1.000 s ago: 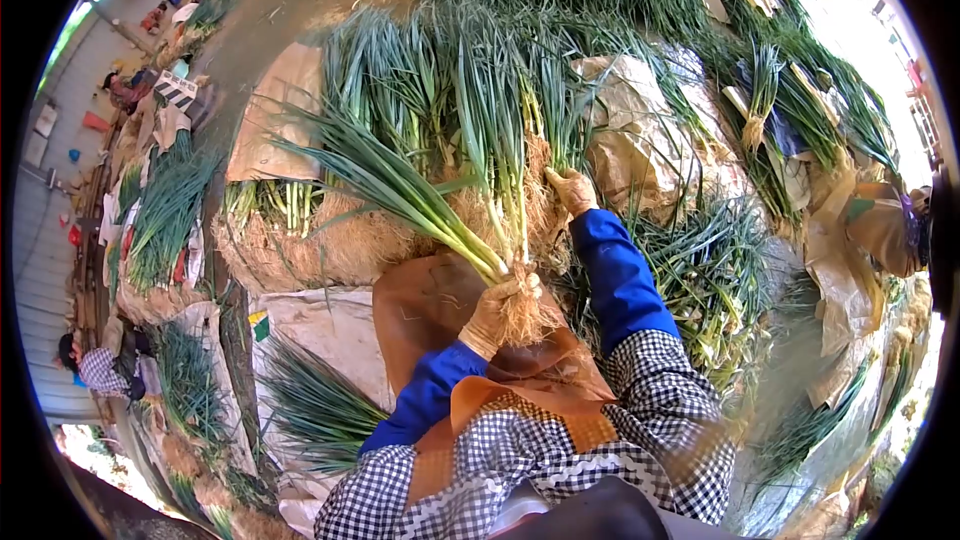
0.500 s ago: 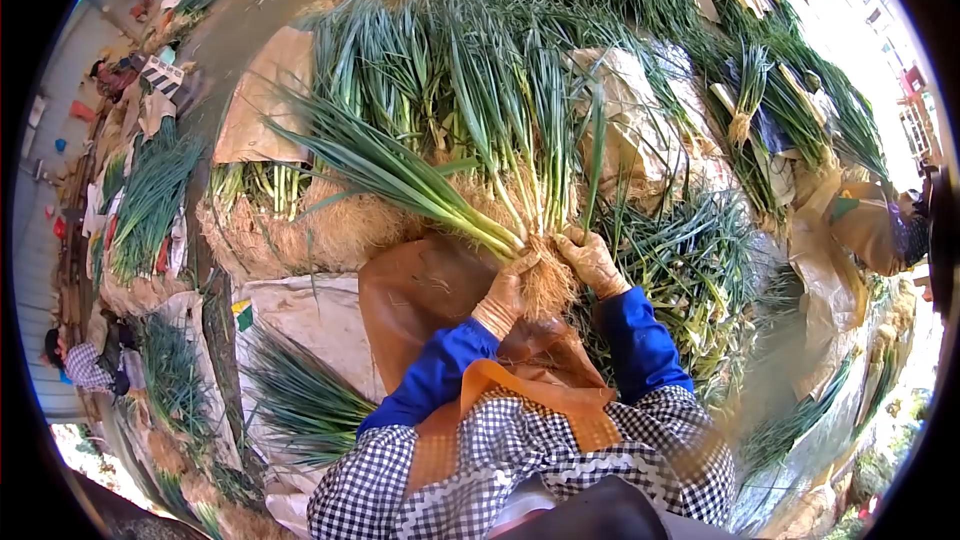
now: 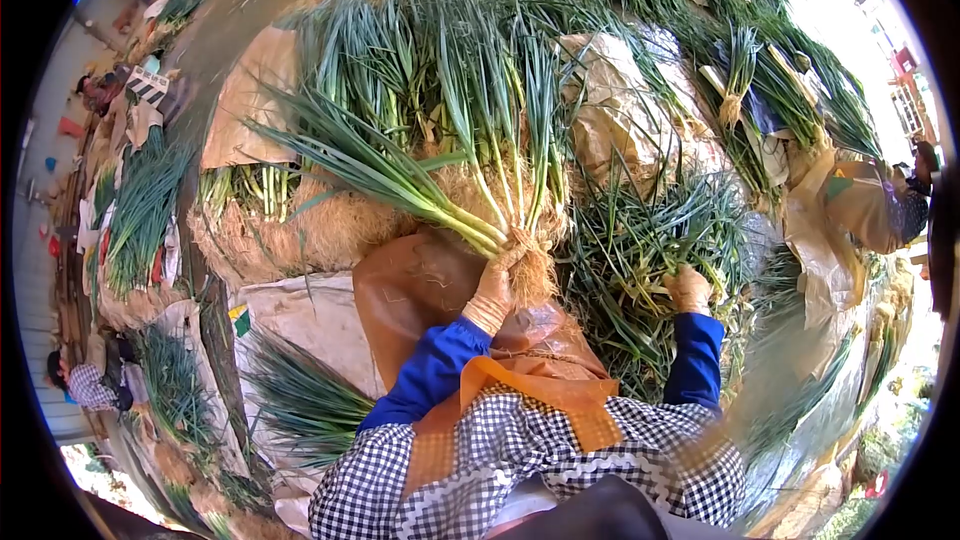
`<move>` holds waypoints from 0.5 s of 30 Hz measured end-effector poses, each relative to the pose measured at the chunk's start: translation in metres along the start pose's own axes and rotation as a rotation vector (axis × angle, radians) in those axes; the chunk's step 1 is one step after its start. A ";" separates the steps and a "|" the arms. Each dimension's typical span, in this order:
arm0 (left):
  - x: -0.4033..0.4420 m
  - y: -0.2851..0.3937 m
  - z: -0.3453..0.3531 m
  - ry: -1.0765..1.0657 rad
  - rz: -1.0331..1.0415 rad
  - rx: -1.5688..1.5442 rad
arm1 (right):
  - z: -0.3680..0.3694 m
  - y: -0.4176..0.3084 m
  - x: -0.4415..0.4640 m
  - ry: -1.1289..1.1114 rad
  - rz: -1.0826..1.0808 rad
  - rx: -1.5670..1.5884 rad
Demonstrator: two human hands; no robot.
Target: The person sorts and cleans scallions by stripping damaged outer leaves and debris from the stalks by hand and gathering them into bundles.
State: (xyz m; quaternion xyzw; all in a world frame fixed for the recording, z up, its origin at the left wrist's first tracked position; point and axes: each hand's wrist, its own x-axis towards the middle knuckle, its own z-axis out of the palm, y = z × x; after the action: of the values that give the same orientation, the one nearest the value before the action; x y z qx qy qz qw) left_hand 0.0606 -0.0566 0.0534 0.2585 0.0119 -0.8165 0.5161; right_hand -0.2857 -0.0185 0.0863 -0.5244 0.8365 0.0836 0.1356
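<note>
Gloved, my left hand (image 3: 497, 285) grips a bunch of green onions (image 3: 470, 225) just above its pale, stringy roots, over the brown apron (image 3: 400, 285). The bunch's leaves fan to the upper left and upward. My right hand (image 3: 688, 290), also gloved, is out at the right against a tangled heap of loose leaves (image 3: 640, 250). Its fingers are closed at the heap, and what they hold is too small to make out. Behind the bunch lies a long row of green onions (image 3: 400, 70) with matted roots.
A smaller bundle (image 3: 305, 390) rests on a white sack (image 3: 310, 325) at the left. Crumpled brown sacking (image 3: 620, 110) covers part of the row. One person (image 3: 95, 385) sits at the far left, another (image 3: 885, 205) at the right edge. More bundles (image 3: 145, 205) lie to the left.
My right hand has left the root end of the bunch and moved right to the leaf heap. My left hand still grips the bunch, now slightly further left.
</note>
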 end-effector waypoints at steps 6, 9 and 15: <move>-0.013 -0.012 0.001 -0.013 -0.085 0.058 | -0.032 -0.172 0.017 -0.254 -0.360 0.982; -0.029 -0.012 0.003 -0.046 -0.105 -0.061 | 0.015 -0.219 0.050 -0.673 -0.212 1.628; -0.036 -0.013 0.002 -0.103 -0.119 0.012 | 0.047 -0.263 0.024 -0.695 0.123 2.265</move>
State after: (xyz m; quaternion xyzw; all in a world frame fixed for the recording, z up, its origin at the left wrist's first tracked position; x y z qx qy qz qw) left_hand 0.0602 -0.0212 0.0676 0.2182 -0.0042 -0.8580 0.4650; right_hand -0.0523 -0.1409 0.0347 -0.0138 0.3759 -0.5600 0.7382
